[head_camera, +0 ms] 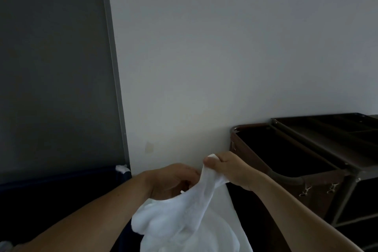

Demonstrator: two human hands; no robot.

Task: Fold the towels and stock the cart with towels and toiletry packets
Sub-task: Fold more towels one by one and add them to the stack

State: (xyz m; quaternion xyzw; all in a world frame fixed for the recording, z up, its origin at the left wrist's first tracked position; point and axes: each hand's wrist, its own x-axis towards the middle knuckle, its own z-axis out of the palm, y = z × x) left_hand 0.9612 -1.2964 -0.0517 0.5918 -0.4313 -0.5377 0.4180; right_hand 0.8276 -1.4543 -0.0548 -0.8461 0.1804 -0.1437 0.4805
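Note:
A white towel (pixel 184 217) hangs bunched in front of me at the bottom centre. My right hand (pixel 229 168) pinches one corner of it between thumb and fingers and holds it up. My left hand (pixel 169 180) is curled around the towel's edge just below and to the left of that corner, fingers partly hidden behind the cloth. The dark brown cart (pixel 319 149) stands to the right against the wall, with an open fabric bag at its near end and a divided top tray behind.
A dark blue bin (pixel 61 190) sits low on the left with a scrap of white cloth (pixel 121 168) on its rim. A grey door panel with a metal frame (pixel 114 67) rises at left. A plain white wall fills the middle.

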